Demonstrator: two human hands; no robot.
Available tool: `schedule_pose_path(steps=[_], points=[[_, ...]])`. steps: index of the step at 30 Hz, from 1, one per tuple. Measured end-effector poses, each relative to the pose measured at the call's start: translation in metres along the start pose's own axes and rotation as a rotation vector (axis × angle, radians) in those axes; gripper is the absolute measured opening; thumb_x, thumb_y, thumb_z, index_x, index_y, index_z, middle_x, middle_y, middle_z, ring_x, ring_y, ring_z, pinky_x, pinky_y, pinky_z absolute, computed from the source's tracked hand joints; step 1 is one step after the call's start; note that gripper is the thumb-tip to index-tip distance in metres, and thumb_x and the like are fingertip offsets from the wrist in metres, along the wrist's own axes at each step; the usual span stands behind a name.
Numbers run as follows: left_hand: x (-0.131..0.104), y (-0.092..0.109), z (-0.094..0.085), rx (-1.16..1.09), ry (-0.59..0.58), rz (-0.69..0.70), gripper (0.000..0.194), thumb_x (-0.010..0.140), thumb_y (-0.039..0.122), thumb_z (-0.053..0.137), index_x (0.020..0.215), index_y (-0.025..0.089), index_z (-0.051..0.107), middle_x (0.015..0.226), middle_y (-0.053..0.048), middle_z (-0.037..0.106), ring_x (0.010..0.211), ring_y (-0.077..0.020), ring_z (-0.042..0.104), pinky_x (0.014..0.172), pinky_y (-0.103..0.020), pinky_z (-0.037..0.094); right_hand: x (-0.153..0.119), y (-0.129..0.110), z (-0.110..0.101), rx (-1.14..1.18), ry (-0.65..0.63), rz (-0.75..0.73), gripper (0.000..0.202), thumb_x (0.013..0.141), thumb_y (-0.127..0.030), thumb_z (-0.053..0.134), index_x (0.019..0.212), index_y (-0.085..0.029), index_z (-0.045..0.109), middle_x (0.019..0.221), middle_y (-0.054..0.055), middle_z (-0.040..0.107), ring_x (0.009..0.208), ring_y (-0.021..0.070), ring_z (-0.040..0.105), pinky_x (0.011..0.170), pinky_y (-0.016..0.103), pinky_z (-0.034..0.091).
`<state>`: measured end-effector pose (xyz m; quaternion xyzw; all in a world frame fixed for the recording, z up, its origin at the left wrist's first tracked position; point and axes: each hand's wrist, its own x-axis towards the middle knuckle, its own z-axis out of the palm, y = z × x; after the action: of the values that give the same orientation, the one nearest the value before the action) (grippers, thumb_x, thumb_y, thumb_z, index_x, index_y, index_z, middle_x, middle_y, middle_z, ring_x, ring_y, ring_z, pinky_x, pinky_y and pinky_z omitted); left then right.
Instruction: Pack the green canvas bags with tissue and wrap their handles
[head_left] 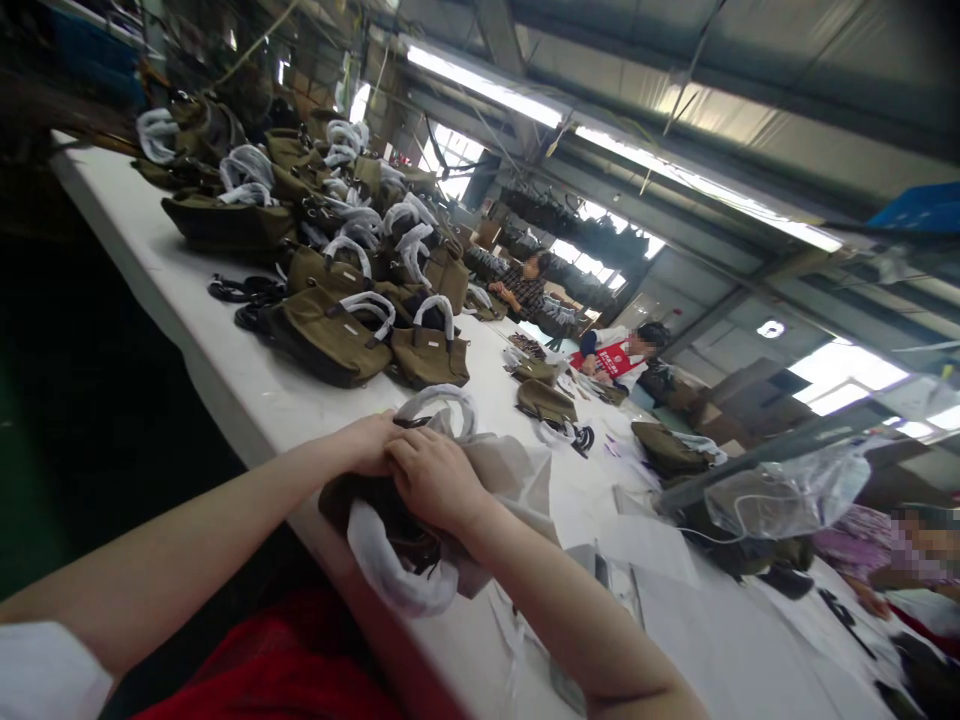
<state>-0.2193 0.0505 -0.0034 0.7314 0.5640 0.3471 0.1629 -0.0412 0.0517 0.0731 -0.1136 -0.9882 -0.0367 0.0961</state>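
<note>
A dark bag [347, 497] lies at the near table edge, its handles wrapped in white [405, 590], one loop toward me and one away. Pale sheet material [517, 480] spreads at its right side. My left hand [373, 440] and my right hand [439, 480] meet over the bag's opening, fingers bent and closed at its top edge. What exactly the fingertips pinch is hidden beneath them.
Many olive bags with white-wrapped handles [330, 335] are piled on the white table [247, 400] at the left and beyond. Papers [660, 550] and a clear plastic bag [787, 490] are at the right. People sit or stand farther along the table.
</note>
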Motion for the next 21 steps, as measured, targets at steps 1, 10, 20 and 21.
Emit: schedule_pose_path(steps=[1,10,20,21], points=[[-0.006,-0.005,-0.008,-0.073,-0.029,0.0,0.038,0.074,0.051,0.069,0.099,0.024,0.076,0.109,-0.008,0.074,0.104,-0.0276,0.067,0.095,-0.036,0.05,-0.003,0.008,0.007,0.012,-0.002,0.068,0.02,0.092,-0.026,0.054,0.108,-0.017,0.062,0.113,0.01,0.066,0.105,0.0242,0.057,0.096,0.038,0.045],[-0.069,-0.053,0.004,-0.446,0.254,-0.323,0.073,0.071,0.06,0.07,0.129,0.016,0.061,0.131,-0.012,0.065,0.122,-0.0313,0.059,0.108,-0.044,0.044,-0.011,0.045,0.044,0.153,-0.076,0.205,0.049,0.08,-0.025,0.068,0.126,-0.017,0.055,0.13,0.012,0.059,0.121,0.0266,0.052,0.104,0.04,0.04],[-0.048,-0.029,0.031,0.009,0.483,-0.386,0.056,0.098,0.05,0.026,0.07,0.018,0.062,0.077,-0.017,0.07,0.081,-0.0289,0.068,0.077,-0.038,0.049,0.039,0.065,0.05,0.518,-0.11,0.476,0.02,0.084,-0.018,0.058,0.095,-0.018,0.075,0.085,0.003,0.075,0.082,0.0183,0.068,0.08,0.028,0.051],[-0.05,-0.027,0.034,0.02,0.517,-0.406,0.057,0.098,0.05,0.024,0.07,0.017,0.061,0.077,-0.018,0.07,0.081,-0.0295,0.068,0.076,-0.039,0.048,0.041,0.068,0.055,0.574,-0.121,0.474,0.02,0.086,-0.02,0.058,0.097,-0.019,0.075,0.086,0.002,0.075,0.081,0.0171,0.068,0.08,0.027,0.051]])
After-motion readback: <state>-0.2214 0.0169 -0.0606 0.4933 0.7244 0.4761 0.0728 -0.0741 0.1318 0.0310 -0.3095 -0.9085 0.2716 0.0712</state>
